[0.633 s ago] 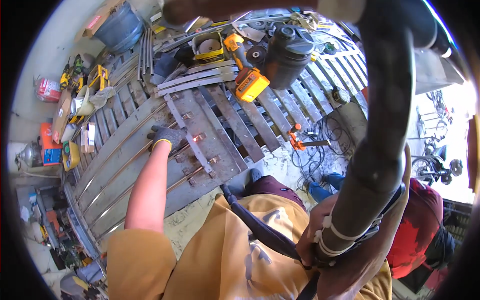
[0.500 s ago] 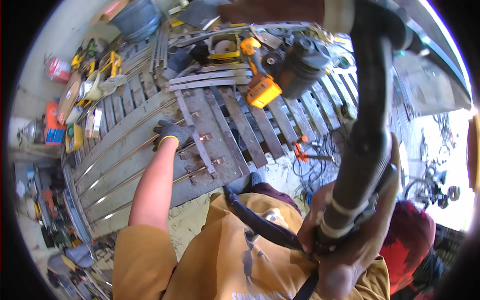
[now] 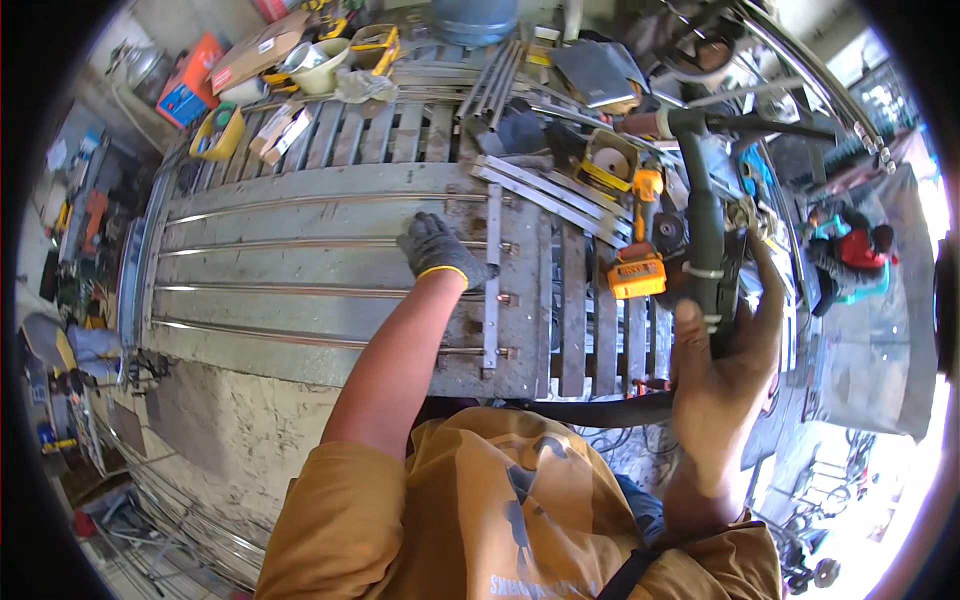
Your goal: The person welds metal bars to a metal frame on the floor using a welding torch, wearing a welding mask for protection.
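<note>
My left hand (image 3: 440,252), in a grey glove with a yellow cuff, rests across thin shiny metal rods (image 3: 300,291) on a grey metal plate (image 3: 270,265). Its fingers look stretched out over one rod, close to a flat drilled metal bar (image 3: 492,320) that crosses the rods. Copper-coloured pieces (image 3: 506,299) show at the rod ends. My bare right hand (image 3: 720,385) is closed round the dark handle of a welding torch (image 3: 705,240), raised near the camera. Its pinkish nozzle points left, and pale ties circle the handle. The torch hides part of the bench behind it.
A yellow cordless tool (image 3: 638,275), a yellow grinder guard-like box (image 3: 607,160) and flat metal strips (image 3: 560,195) crowd the slatted bench's far right. Tubs and a cardboard box (image 3: 260,55) stand far left. Another person (image 3: 850,240) sits at the right.
My view has turned, so the bench lies more level. The torch has moved away from the camera, toward the bench. A small orange glow beside the bar no longer shows.
</note>
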`<state>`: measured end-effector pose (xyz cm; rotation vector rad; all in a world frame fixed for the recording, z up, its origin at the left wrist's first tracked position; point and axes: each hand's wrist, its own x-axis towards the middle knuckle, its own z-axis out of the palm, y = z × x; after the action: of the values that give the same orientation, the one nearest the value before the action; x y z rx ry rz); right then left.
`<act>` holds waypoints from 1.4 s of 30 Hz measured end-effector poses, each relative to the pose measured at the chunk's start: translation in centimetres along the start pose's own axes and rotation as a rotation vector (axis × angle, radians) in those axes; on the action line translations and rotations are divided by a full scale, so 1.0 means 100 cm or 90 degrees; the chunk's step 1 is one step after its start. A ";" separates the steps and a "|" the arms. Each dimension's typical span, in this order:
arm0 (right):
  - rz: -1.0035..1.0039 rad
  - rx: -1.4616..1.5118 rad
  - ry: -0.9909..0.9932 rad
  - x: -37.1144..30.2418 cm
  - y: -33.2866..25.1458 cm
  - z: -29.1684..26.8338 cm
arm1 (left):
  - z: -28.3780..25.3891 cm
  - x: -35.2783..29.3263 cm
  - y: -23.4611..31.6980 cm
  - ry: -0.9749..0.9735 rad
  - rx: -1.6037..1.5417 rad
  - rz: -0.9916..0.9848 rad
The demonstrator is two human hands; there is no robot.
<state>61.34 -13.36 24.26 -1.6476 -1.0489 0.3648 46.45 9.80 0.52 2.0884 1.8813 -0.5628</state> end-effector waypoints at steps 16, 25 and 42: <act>-0.151 -0.629 -0.553 0.123 0.067 0.148 | 0.024 0.017 -0.039 0.045 -0.266 0.098; -0.175 -0.794 -0.684 0.114 0.086 0.168 | 0.035 0.023 -0.039 0.088 -0.297 0.104; -0.200 -0.912 -0.719 0.096 0.091 0.164 | 0.068 0.038 -0.013 0.191 -0.136 0.033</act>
<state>59.35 4.30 12.85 -2.4311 -2.8270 0.3269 44.73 10.30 -7.17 2.1650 1.9330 -0.0313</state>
